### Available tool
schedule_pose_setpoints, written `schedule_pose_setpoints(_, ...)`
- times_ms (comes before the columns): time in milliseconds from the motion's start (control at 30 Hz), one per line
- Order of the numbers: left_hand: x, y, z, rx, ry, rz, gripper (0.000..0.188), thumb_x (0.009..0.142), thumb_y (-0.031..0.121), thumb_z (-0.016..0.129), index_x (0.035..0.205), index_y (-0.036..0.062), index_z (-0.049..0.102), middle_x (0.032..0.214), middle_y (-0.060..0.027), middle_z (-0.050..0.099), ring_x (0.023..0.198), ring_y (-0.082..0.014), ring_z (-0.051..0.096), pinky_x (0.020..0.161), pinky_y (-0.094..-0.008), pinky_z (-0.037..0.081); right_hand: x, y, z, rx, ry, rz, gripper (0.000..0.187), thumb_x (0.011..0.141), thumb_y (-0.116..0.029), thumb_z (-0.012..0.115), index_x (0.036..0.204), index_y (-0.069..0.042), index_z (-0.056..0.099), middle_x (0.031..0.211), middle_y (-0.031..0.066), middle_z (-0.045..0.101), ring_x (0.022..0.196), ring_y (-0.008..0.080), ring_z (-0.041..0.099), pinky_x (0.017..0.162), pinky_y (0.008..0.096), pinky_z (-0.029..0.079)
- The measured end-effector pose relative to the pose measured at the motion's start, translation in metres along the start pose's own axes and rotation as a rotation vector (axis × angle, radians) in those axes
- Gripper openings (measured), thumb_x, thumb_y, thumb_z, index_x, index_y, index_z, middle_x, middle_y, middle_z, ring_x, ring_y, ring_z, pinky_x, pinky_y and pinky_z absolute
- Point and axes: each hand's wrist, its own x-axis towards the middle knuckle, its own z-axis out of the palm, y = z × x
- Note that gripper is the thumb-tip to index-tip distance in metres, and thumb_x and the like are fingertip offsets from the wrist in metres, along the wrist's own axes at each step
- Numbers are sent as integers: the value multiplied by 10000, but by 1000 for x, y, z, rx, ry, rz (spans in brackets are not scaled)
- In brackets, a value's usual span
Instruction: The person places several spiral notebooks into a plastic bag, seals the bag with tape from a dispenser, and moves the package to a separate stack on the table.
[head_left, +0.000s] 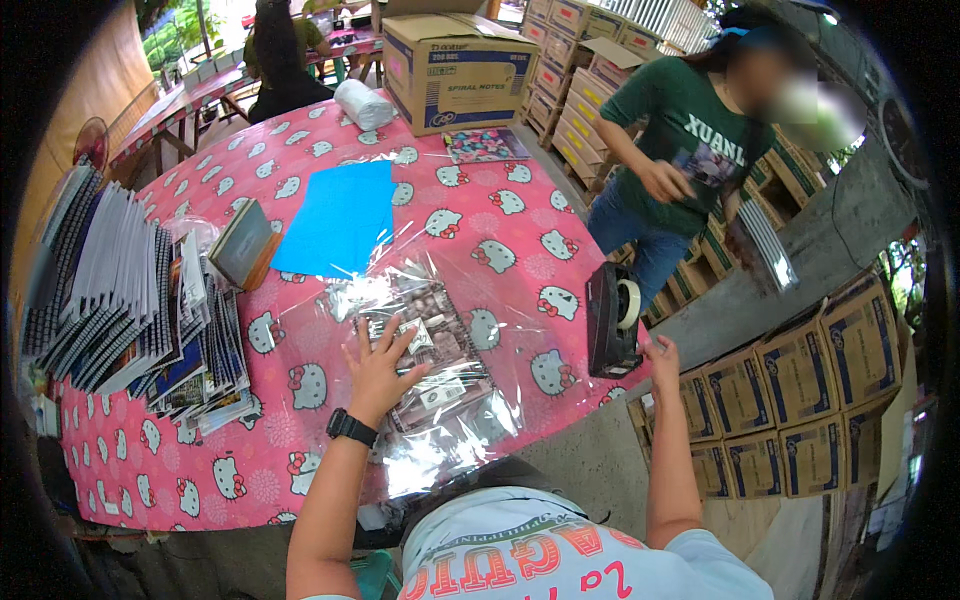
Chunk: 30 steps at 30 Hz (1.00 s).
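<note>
My left hand, with a black watch at its wrist, lies with fingers spread on a notebook with a dark patterned cover. A large sheet of clear plastic lies about the notebook and shines with reflections. At the table's right edge stands a black tape dispenser holding a tape roll. My right hand is at the dispenser's near end, fingertips pinched together. Whatever is between those fingertips is too small to make out.
Stacked spiral notebooks line the table's left side, beside an upright block. Blue sheets, a plastic roll and a carton lie farther back. A person in green stands at right, near stacked boxes.
</note>
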Motion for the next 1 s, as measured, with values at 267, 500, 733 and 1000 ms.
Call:
schedule_pose_setpoints(267,-1,-1,-5,3,-7,-11,600,751,516,608,1281,265,481,1442,22,297,1367,-355,61,990,-690,64,-29,-32,21,117,-54,-177,427,774,-73,668,1128,13,446,803,68,629,696,114,567,649,228,431)
schedule_pose_setpoints(500,-2,0,-3,18,-10,-8,612,741,528,610,1289,300,461,1454,33,263,1366,-356,68,990,-695,76,-79,23,28,436,-343,412,203,769,-68,655,902,-81,501,710,7,567,534,56,459,454,197,363)
schedule_pose_setpoints(733,7,-8,-17,-8,14,-64,676,568,528,737,1179,310,546,1326,29,399,1307,-341,187,956,-729,101,-140,-147,211,412,-985,205,234,777,-101,645,943,-73,483,670,43,592,501,87,496,436,202,357)
schedule_pose_setpoints(1000,14,-4,-10,-26,45,-70,740,495,514,781,1172,321,550,1315,17,404,1298,-318,205,943,-738,100,-101,-144,306,-1104,-821,-664,579,562,-504,762,844,-12,645,804,160,654,745,307,638,664,413,492)
